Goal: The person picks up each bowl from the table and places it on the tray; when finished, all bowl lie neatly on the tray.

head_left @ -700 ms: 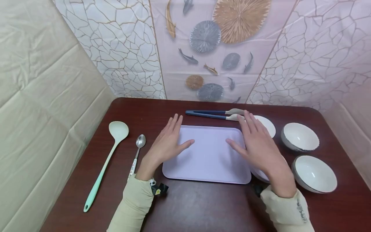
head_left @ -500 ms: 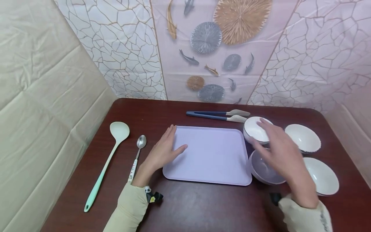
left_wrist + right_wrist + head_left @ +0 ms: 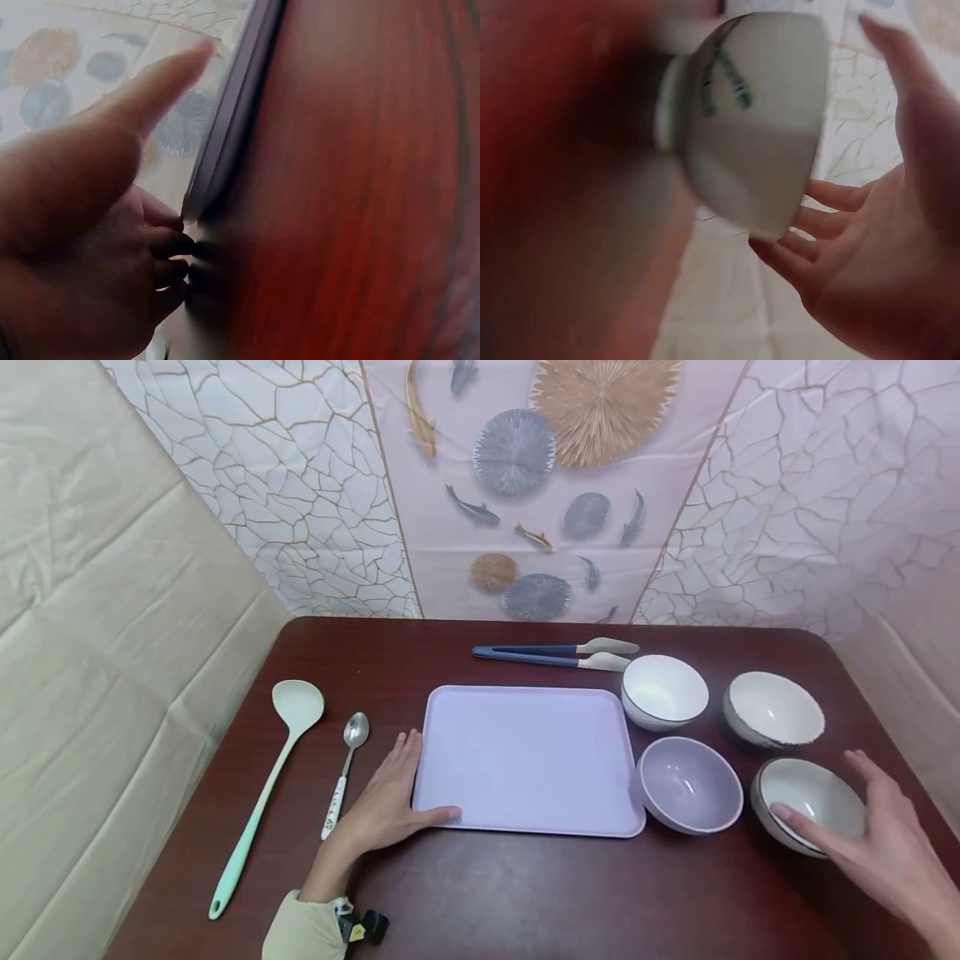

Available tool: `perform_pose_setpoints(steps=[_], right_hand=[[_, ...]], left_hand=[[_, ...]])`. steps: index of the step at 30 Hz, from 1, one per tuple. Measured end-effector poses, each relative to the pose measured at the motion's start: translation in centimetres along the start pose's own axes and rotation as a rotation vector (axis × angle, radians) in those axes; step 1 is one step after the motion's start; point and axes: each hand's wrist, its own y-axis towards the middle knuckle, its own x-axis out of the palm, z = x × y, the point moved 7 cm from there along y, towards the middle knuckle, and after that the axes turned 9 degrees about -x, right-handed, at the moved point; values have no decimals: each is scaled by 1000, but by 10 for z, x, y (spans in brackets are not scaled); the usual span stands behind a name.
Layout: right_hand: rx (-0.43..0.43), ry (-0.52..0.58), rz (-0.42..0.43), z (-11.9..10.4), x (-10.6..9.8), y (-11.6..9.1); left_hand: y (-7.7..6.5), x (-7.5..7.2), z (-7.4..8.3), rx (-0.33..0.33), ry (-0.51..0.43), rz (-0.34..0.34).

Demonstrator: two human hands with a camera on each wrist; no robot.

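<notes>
Right wrist view alone shows dark green marks (image 3: 743,96) on the round white bowl (image 3: 757,150); the right hand (image 3: 888,852) spreads at its rim. The left hand (image 3: 385,806), likewise spread, lies at the rectangular lavender tray (image 3: 525,760), left of that bowl.

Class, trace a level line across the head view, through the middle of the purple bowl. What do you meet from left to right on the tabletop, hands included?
Ladle, spoon, left hand, lilac tray, purple bowl, nearer white bowl, right hand.
</notes>
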Motion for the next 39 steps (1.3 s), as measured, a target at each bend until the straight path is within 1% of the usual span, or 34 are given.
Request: perform_pose_setpoints(steps=[4,8,11,13,18,22,26,28,30,32,34,36,39], right_hand=[[3,43,-17,10,7,-9],[-29,54,-7,14,8,-11],[-30,42,-5,16,8,-12],[-13,24,-14,17,8,-13],[8,-6,-6,17,7,-15],[20,-21,9,17,8,-14],[28,-27,34,12,3,-14],[38,-30,48,7,-1,-15],[30,-7,62,-3,-6,-16],[-3,43,81,-16,-9,-15],[-69,112,86,-34,-11,-13],[-143,175,63,-55,-11,-8],[-217,211,-13,-89,-4,0]], left_hand=[[-3,-1,-2,60,-10,4],[-2,-1,-1,91,-12,-10],[-2,0,-2,97,-10,-17],[-2,0,-3,101,-9,-16],[-1,1,-4,105,-12,-13],[-1,0,-5,97,-10,-14],[-1,0,-5,100,-4,-11],[-1,0,-4,104,-2,-8],[-1,0,-5,109,-3,-2],[-1,-1,-5,111,-2,4],[-1,-2,-5,111,0,5],[-1,-2,-6,110,0,2],[-1,-1,-6,105,3,-5]])
